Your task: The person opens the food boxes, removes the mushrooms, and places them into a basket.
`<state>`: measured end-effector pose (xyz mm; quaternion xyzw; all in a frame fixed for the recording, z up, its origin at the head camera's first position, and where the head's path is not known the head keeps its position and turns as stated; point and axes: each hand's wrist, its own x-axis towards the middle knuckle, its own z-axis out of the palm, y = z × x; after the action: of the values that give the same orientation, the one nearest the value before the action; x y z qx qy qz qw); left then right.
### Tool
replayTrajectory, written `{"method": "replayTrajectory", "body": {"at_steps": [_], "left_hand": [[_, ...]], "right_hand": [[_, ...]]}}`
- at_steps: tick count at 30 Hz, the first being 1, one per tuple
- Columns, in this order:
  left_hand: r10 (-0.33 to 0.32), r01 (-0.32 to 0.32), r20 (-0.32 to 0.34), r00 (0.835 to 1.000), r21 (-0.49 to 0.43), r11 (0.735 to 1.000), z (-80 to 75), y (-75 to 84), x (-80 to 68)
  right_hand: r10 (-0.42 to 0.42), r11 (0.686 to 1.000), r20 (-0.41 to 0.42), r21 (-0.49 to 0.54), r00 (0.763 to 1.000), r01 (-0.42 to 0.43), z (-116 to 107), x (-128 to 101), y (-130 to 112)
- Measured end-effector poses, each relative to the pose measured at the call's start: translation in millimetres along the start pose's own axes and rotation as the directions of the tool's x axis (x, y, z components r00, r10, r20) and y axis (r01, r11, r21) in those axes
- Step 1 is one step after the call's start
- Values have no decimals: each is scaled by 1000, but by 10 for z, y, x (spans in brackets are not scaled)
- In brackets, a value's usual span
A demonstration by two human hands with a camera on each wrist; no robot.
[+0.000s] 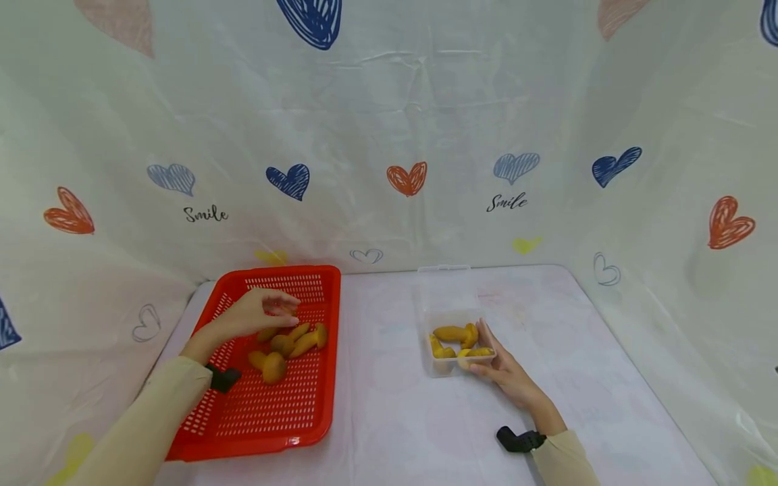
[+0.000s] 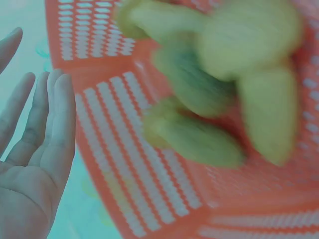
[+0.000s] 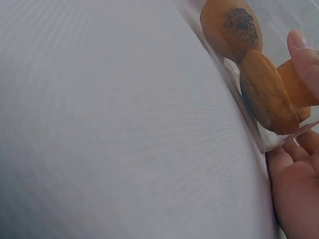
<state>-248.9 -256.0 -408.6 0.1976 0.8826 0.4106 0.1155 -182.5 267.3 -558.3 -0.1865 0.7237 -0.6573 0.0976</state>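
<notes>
A red mesh basket (image 1: 255, 432) lies on the left of the table and holds several yellow-orange, mushroom-shaped pieces (image 1: 292, 341). My left hand (image 1: 267, 312) hovers over the basket's far part, just above the pieces, and holds nothing. In the left wrist view the left hand (image 2: 35, 149) has straight fingers beside the basket (image 2: 114, 149) and the blurred pieces (image 2: 199, 139). A small clear container (image 1: 450, 317) in the middle holds several of the same pieces (image 1: 452, 334). My right hand (image 1: 507, 374) grips its near right corner. The thumb (image 3: 304, 55) lies over the rim and on the pieces (image 3: 266, 94).
The clear container's lid (image 1: 444, 283) lies open behind it. A white cloth (image 1: 389, 418) covers the table. A white backdrop (image 1: 389, 135) printed with hearts walls in the back and both sides. A black wrist mount (image 1: 516, 440) sits on the right forearm.
</notes>
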Motion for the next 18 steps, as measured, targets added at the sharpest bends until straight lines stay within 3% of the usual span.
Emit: {"method": "replayTrajectory", "body": {"at_steps": [3,9,18], "left_hand": [[-4,5,17,1000,-12,1000,40,145,133],[57,-55,61,996,-47,997,172,440,403],[153,-140,128,980,-104,985,514,925,853]], "right_hand": [[3,1000,-3,-5,1000,-3,-1,6,-1],[-15,1000,7,-1,1000,15,2,14,17],[-4,1000,-4,-22,1000,4,-17,9,24]]}}
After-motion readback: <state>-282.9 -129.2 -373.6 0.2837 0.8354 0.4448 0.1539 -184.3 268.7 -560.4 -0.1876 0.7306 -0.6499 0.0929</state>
